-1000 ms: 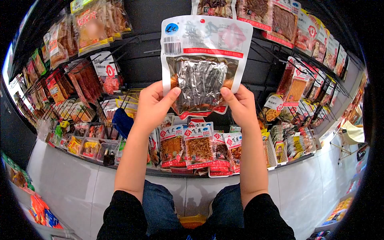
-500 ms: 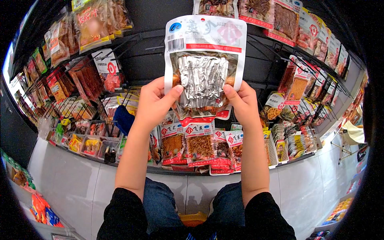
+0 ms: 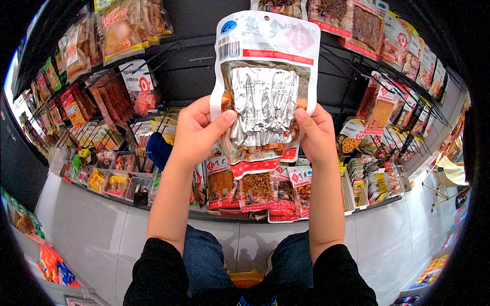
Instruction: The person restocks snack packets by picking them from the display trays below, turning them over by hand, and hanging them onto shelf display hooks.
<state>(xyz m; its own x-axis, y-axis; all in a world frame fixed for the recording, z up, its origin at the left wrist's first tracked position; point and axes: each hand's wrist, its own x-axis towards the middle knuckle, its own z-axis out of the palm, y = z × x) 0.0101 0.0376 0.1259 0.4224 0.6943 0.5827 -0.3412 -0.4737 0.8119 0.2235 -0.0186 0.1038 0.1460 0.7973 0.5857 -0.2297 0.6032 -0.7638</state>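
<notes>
A white-edged clear food packet (image 3: 264, 102) is held upright in front of the shelves, its back side facing me. It has a barcode and blue logo at top left, a red stripe, and a shiny silver wrapped piece inside. My left hand (image 3: 199, 132) pinches its left edge, thumb on the front. On the right edge, my right hand (image 3: 317, 133) grips it the same way. The fingers behind the packet are partly hidden. Just below hang or stand similar red and white packets (image 3: 256, 191), partly covered by the held one.
Hanging snack packs (image 3: 121, 28) fill the upper left rack, and more packs (image 3: 367, 30) hang at upper right. Clear bins (image 3: 116, 183) line the lower left shelf. A white basket (image 3: 348, 191) stands at lower right. Tiled floor (image 3: 219, 229) lies below, with a folding stool (image 3: 451, 172) far right.
The packet has shifted slightly right and its lower end now reaches further down over the packets below. Its silver part looks brighter than a second ago. Both hands keep their grip.
</notes>
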